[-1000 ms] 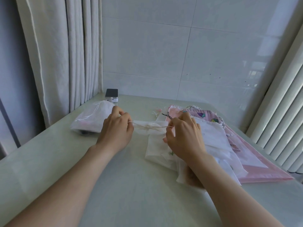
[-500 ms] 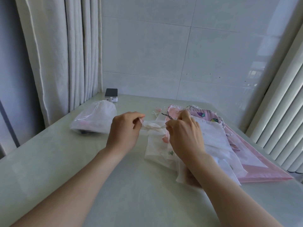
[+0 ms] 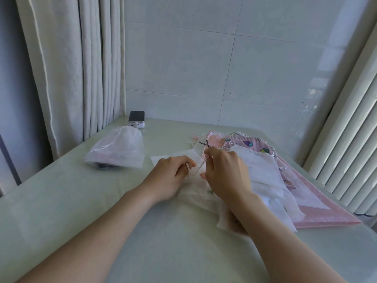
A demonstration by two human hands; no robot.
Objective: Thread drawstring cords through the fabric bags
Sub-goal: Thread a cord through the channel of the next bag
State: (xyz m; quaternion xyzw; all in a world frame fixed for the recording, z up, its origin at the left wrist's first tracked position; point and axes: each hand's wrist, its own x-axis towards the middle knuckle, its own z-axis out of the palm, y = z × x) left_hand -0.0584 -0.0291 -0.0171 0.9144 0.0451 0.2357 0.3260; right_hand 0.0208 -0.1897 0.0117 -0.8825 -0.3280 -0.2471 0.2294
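Note:
A thin white fabric bag [image 3: 195, 193] lies on the table under both hands. My left hand [image 3: 169, 176] is closed on the bag's top edge, with a pale drawstring cord [image 3: 201, 165] looped at its fingers. My right hand [image 3: 226, 172] pinches the same cord just to the right, so the two hands nearly touch. Beside my right hand lies a stack of fabric bags [image 3: 263, 166], white ones over pink printed ones. The bag's opening is hidden by my fingers.
A filled white drawstring bag [image 3: 120, 152] rests at the left of the table [image 3: 81, 201]. A small white box with a dark top [image 3: 136, 119] stands at the back by the curtain [image 3: 67, 68]. Vertical blinds [image 3: 350, 152] close off the right side.
My left hand has moved right, from near the filled bag toward my right hand. The cord stretched between the hands has shortened to a small loop.

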